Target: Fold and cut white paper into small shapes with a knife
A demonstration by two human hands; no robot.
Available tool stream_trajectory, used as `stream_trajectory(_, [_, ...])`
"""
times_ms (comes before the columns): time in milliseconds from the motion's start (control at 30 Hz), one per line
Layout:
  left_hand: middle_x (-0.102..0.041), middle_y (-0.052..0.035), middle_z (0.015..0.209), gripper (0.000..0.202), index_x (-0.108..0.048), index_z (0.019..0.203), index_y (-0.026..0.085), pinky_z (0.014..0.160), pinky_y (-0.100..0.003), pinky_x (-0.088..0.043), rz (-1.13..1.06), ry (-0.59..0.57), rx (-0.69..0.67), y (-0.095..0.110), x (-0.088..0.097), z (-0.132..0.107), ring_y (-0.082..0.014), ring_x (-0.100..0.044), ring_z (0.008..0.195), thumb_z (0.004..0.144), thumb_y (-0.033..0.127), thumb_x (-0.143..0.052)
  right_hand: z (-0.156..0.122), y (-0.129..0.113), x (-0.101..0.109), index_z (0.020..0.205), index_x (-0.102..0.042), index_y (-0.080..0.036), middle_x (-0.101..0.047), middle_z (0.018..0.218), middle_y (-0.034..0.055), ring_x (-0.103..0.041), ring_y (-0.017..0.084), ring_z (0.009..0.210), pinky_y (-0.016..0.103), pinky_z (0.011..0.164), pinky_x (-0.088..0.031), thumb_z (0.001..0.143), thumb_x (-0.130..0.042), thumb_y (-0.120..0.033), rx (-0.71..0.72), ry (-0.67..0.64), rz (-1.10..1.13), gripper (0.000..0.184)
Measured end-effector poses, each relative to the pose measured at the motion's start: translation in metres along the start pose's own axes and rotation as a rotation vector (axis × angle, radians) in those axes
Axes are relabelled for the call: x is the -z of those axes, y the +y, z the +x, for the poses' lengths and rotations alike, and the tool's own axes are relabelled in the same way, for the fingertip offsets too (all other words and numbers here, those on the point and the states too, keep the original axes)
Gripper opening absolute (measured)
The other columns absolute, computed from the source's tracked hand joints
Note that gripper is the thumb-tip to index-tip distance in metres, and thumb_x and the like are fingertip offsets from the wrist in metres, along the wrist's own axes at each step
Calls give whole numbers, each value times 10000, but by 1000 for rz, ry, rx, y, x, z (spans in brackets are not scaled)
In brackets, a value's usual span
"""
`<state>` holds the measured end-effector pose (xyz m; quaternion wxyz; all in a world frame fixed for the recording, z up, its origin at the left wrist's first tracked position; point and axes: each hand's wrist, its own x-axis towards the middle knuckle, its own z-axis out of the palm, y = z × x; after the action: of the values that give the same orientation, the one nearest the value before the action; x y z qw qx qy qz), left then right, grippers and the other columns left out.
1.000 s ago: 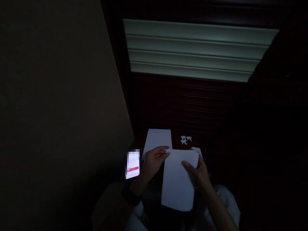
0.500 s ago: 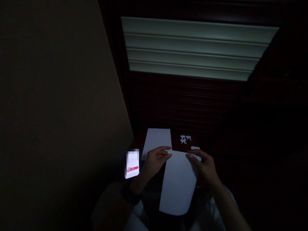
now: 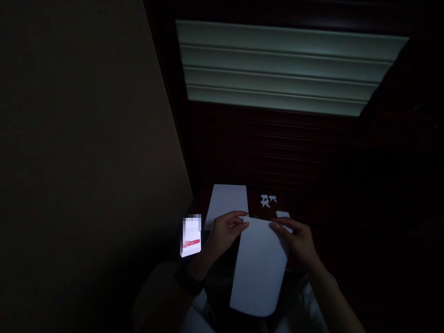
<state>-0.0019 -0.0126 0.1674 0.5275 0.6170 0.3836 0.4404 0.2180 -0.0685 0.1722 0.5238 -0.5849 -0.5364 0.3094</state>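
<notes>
Left hand (image 3: 224, 231) pinching top-left corner of 1 white paper sheet (image 3: 260, 268), right hand (image 3: 301, 238) pinching its top edge farther right; sheet at lower center of frame, bottom curved. Dark tabletop (image 3: 255, 200) above: flat blank paper (image 3: 227, 203), jagged paper pieces (image 3: 265, 203) to its right. Lit smartphone (image 3: 192, 235) left of left hand.

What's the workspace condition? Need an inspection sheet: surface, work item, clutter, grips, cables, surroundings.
Surface: dark table, dimly lit.
Work item: held sheet, white, near end curved.
Clutter: flat sheet at left; small white pieces; lit screen; white paper, partly hidden by the right grip.
Grips: left grip pinches the held sheet's far left corner; right grip pinches its far edge, farther right.
Cables: nothing seen.
Surroundings: plain wall at left; pale slats ahead.
</notes>
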Motion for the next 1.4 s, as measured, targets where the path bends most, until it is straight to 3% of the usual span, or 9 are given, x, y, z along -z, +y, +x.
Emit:
stream_trajectory(733, [-670, -24, 763, 309, -654, 1030, 168, 712, -240, -536, -22, -37, -6, 16, -3, -8, -152, -662, 748, 737, 257, -694, -4, 6, 4, 837, -750, -198, -738, 826, 69, -670, 256, 765, 285, 586, -498, 662, -740, -443, -168, 56, 42, 301])
stream_trajectory(1400, [-686, -29, 792, 291, -675, 996, 179, 728, -270, -568, 0, -19, -19, 29, -5, -13, -175, -684, 774, 718, 257, -710, -7, -1, 7, 804, -752, -192, -733, 779, 61, -665, 244, 699, 277, 534, -494, 629, -761, -429, -178, 83, 72, 295])
